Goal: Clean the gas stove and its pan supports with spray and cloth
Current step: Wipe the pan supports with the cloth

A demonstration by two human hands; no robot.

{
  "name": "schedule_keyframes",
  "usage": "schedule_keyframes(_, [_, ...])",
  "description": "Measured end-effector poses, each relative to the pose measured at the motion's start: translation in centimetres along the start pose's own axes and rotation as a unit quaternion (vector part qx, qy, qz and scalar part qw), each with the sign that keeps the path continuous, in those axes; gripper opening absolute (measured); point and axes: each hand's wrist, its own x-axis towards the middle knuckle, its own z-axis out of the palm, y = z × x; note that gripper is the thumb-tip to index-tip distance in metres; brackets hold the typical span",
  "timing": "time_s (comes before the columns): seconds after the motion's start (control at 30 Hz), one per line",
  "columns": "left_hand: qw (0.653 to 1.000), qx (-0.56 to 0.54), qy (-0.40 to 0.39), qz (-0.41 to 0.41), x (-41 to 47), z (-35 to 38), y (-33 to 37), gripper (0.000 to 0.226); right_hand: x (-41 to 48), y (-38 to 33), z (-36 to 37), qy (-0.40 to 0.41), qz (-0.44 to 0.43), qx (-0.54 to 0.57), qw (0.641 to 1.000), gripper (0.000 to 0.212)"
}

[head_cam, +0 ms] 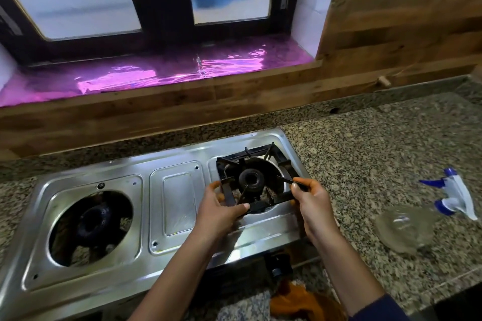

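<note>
Both your hands are on the pan support — your left hand curls its grip round the near-left corner, and your right hand pinches the right-hand bar. The support sits over the right burner of the stove, between your hands; whether it rests on the steel or is lifted, I cannot tell. The spray bottle lies on its side on the counter to your right, well apart. The orange cloth lies below the stove's near edge.
</note>
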Motion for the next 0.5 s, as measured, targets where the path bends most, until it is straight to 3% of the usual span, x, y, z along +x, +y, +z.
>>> schedule_keyframes(0.2, [0.992, 0.089, 0.08, 0.042, 0.5, -0.3, -0.9, 0.023, -0.3, -0.4, 0.5, -0.006, -0.01, -0.013, 1.0, 0.01])
schedule_keyframes(0.5, [0.971, 0.177, 0.137, 0.081, -0.5, -0.7, -0.7, 0.02, -0.6, -0.1, 0.6, 0.003, -0.024, -0.058, 0.998, 0.006])
